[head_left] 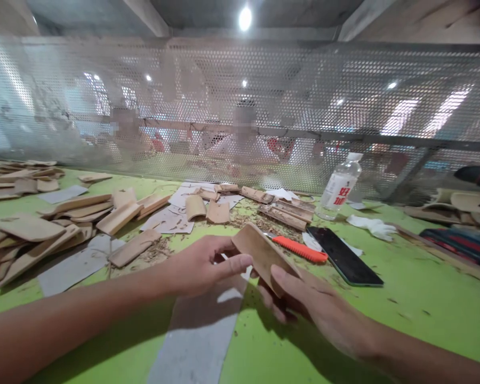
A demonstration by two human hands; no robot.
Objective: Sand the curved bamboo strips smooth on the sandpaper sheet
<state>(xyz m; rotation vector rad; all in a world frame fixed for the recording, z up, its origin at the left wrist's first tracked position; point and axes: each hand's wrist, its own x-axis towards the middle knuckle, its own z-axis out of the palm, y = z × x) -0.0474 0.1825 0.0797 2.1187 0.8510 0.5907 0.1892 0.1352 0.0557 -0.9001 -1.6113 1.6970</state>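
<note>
A curved piece of bamboo (pixel 266 256), pale brown and smooth, is held slanted above the green table. My left hand (pixel 214 264) grips its upper left end, thumb on the near side. At the lower right end my right hand (pixel 300 290) holds it between the thumb and the fingers underneath. Just beyond lies a knife with an orange handle (pixel 300 248), its metal end partly hidden behind the bamboo. A black phone (pixel 346 257) rests to the right of the knife. Under my hands a strip of grey paper (pixel 196 336) lies on the tabletop.
Stacked bamboo pieces (pixel 28 232) cover the left side. Several shorter pieces (pixel 218 212) lie among shavings at the back. A water bottle (pixel 340 186), a white glove (pixel 372 226) and a power tool (pixel 460 245) stand or lie rightward. A perforated metal screen (pixel 208 106) borders the table, with people behind.
</note>
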